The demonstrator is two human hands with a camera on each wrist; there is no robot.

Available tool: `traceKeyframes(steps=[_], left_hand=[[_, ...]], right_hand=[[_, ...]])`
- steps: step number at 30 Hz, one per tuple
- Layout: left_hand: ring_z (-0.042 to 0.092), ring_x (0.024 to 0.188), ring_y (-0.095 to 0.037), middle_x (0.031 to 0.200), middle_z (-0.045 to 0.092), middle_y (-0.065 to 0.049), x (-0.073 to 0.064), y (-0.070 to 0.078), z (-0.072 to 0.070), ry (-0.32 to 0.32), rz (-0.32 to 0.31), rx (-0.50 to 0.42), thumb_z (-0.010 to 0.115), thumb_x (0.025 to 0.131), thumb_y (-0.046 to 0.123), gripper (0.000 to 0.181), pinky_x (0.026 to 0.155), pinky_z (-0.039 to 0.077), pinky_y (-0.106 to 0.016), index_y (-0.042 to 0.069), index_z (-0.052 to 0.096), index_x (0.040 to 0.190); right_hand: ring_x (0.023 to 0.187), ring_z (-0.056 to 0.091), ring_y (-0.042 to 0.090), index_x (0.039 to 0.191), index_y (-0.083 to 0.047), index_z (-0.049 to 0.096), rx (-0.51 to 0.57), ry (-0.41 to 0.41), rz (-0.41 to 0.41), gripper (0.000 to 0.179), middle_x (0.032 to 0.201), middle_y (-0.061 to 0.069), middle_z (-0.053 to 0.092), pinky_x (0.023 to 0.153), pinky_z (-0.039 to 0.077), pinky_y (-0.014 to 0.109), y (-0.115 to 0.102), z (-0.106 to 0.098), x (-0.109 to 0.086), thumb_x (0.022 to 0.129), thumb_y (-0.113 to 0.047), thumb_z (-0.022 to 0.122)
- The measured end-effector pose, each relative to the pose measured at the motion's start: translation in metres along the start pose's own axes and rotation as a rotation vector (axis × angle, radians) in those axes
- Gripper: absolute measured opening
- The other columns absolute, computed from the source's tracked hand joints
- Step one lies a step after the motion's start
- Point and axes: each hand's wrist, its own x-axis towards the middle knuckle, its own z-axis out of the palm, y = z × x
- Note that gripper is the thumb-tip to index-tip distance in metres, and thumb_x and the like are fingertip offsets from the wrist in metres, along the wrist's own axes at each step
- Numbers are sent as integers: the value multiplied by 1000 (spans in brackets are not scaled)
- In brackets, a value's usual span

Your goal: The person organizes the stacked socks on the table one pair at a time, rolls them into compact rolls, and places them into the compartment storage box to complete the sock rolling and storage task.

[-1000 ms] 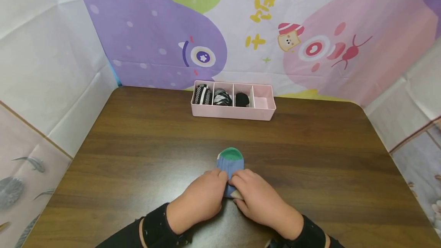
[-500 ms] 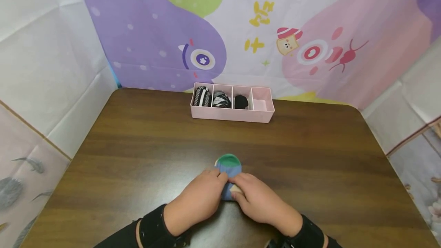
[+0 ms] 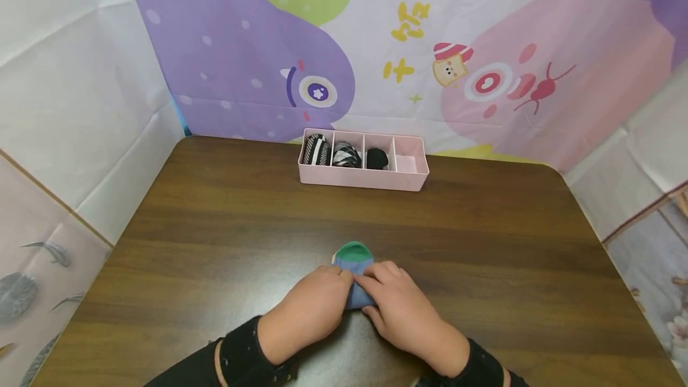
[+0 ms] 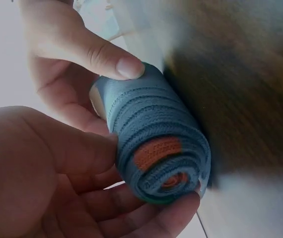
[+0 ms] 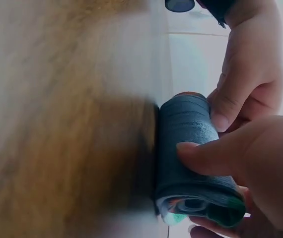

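A blue sock (image 3: pixel 359 298) with a green end lies on the table in the head view, its near part wound into a thick roll. Orange patches show in the spiral end of the roll (image 4: pixel 156 119) in the left wrist view. My left hand (image 3: pixel 314 306) grips the left side, thumb and fingers curled about that end. From the right, my right hand (image 3: pixel 408 315) holds the other end; its thumb (image 5: pixel 206 157) presses on the ribbed blue surface in the right wrist view. The green end (image 3: pixel 353 252) sticks out flat beyond both hands.
A pink divided box (image 3: pixel 362 178) stands at the table's back edge. Two black-and-white patterned rolls (image 3: pixel 317 151) and a black roll (image 3: pixel 377 159) sit in its compartments; the rightmost compartment (image 3: pixel 409 155) shows bare pink. Behind hangs a cartoon-printed cloth (image 3: pixel 398 100).
The flat length of sock beyond the hands has become shorter, and its green end has come nearer to them. The pale patch by the right thumb is now out of sight in the head view.
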Motion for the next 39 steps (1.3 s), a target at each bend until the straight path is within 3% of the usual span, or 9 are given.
traceKeyframes(steps=[4, 8, 12, 16, 23, 26, 31, 36, 39], left_hand=[[57, 82, -21, 92, 60, -6, 0, 0, 1, 23, 9, 64, 67, 85, 13, 19, 75, 52, -34, 3, 66, 101], [53, 80, -19, 88, 56, -4, -1, 1, 0, 42, 18, 106, 69, 83, 16, 18, 73, 51, -34, 5, 69, 98], [55, 76, -18, 84, 56, -2, -3, 2, -2, 43, 25, 46, 64, 88, 18, 14, 69, 51, -34, 7, 64, 97], [57, 76, -17, 85, 57, -1, -4, 3, -3, 24, 42, 2, 65, 88, 22, 18, 66, 51, -33, 10, 60, 100], [58, 86, -18, 95, 59, -1, -2, 2, 1, -17, 90, -14, 67, 86, 20, 26, 77, 52, -34, 9, 60, 109], [54, 83, -15, 94, 54, -1, -1, 1, 2, -18, 84, -44, 63, 90, 18, 23, 75, 52, -30, 8, 62, 111], [46, 82, -16, 92, 45, -2, 0, -1, 3, 12, 17, -59, 61, 93, 17, 26, 72, 51, -28, 7, 64, 118], [53, 88, -21, 96, 54, -5, 1, -1, 2, 5, -29, -55, 64, 93, 17, 23, 76, 52, -32, 6, 60, 112], [56, 86, -23, 95, 57, -6, 3, -1, 1, -6, -55, -72, 65, 93, 18, 18, 73, 52, -34, 8, 54, 103]], right_hand=[[118, 50, 19, 135, -12, 57, 18, -33, 12, 48, 125, -1, 59, 98, 44, 44, -1, -3, 1, 91, -29, 68], [109, 54, 15, 128, -15, 55, 106, -56, 40, 41, 119, -3, 62, 93, 47, 41, -1, -3, 0, 91, -28, 68], [101, 53, 11, 121, -18, 54, 195, -92, 63, 33, 114, -6, 61, 86, 48, 35, 3, -4, -1, 92, -28, 67], [105, 52, 10, 124, -18, 53, 258, -143, 90, 32, 118, -6, 59, 86, 49, 35, 6, -7, -3, 95, -29, 63], [111, 51, 12, 123, -21, 54, 366, -194, 146, 28, 120, -7, 57, 89, 47, 38, 11, -8, -2, 97, -31, 59], [112, 49, 13, 124, -18, 56, 306, -162, 130, 30, 121, -5, 55, 92, 47, 39, 11, -7, -1, 97, -30, 59], [117, 45, 17, 128, -15, 60, 96, -45, 86, 34, 123, -2, 52, 98, 43, 42, 4, -4, 0, 98, -32, 57], [114, 49, 20, 118, -18, 65, 8, 99, 110, 27, 118, -1, 57, 96, 43, 45, -4, -4, 0, 94, -31, 63], [108, 53, 21, 111, -18, 67, -2, 139, 143, 24, 114, 1, 59, 93, 45, 45, -6, -6, 0, 92, -32, 66]])
